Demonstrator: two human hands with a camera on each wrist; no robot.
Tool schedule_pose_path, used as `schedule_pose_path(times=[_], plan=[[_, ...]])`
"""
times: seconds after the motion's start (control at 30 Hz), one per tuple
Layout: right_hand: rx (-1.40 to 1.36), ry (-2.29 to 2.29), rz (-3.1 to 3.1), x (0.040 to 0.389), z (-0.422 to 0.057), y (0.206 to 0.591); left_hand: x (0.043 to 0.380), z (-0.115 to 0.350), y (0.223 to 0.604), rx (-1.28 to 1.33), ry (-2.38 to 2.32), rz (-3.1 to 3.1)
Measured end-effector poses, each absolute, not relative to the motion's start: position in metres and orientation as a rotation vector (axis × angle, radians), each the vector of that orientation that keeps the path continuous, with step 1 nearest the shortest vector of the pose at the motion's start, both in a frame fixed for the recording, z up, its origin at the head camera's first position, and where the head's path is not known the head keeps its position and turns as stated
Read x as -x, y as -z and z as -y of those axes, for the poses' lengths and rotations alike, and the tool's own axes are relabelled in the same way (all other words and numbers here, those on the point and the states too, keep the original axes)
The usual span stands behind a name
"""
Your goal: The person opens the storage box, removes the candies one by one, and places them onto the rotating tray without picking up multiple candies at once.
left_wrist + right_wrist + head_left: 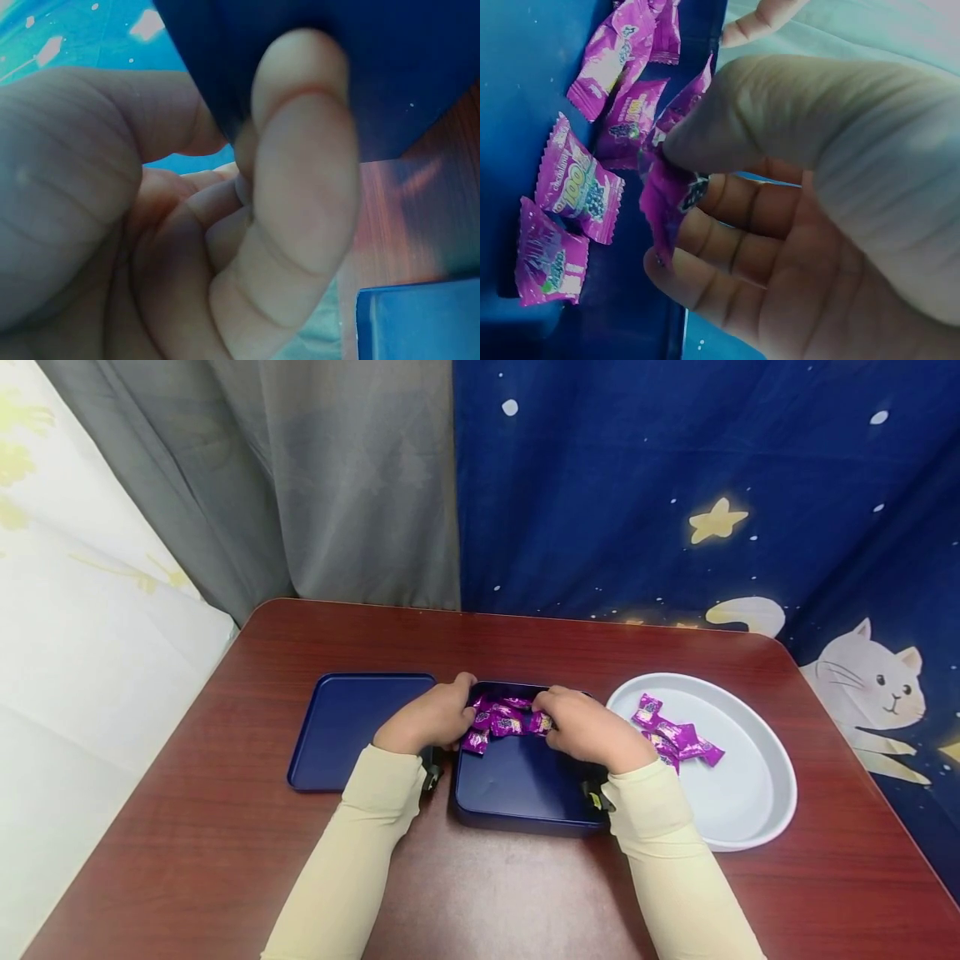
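Brown surface (187,827), mid-frame: right hand (588,727) pinches 1 purple candy (660,196) between thumb and fingers — left hand (433,714) grips the blue box's (525,785) left wall.

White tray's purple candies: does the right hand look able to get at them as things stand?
Likely yes, though the right hand may first need to release the candy it pinches; the purple candies lie uncovered in the open white tray, just right of the blue box.
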State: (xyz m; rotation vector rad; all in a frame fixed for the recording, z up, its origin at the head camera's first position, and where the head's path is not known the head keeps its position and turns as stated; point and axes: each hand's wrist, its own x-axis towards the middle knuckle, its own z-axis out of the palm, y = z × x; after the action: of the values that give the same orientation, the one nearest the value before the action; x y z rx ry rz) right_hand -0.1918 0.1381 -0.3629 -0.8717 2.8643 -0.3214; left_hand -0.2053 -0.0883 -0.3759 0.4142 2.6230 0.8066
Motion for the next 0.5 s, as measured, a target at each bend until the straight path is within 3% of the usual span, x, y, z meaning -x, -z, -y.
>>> schedule_pose_path(times=[0.5], plan=[[0.797,0.484,-2.93,0.187,-0.153,0.345,0.206,0.089,0.376,-0.427,-0.821,-2.615]])
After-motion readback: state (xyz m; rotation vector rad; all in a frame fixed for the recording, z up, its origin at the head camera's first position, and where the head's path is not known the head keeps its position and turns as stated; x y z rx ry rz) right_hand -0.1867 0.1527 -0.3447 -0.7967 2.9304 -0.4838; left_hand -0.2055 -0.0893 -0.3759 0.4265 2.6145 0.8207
